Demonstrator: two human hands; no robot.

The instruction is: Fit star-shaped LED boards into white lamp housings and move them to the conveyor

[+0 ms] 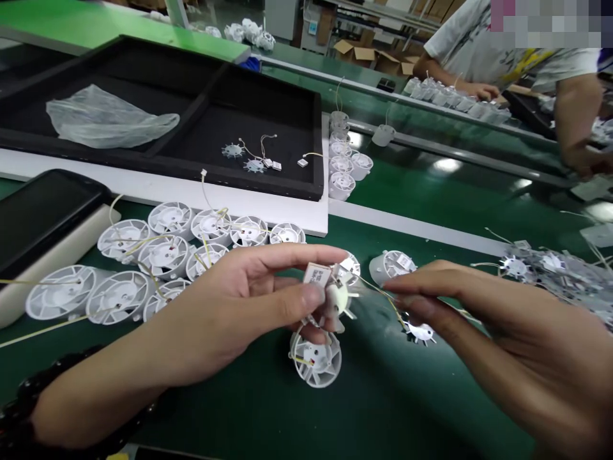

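Observation:
My left hand pinches a small spiked round circuit board together with a little white labelled block between thumb and fingers. From there a thin wire runs right to my right hand, whose thumb and forefinger are closed on it. Below the left fingers stands a white round fan-like housing with a yellow wire inside. Another white housing lies behind, between the hands. A second spiked board is near the right fingertips; whether it hangs from the wire or rests on the table is unclear.
Several white housings with wires stand at left, beside a black device. A black divided tray holds a plastic bag and loose boards. More boards pile at right. Across the line, another person works.

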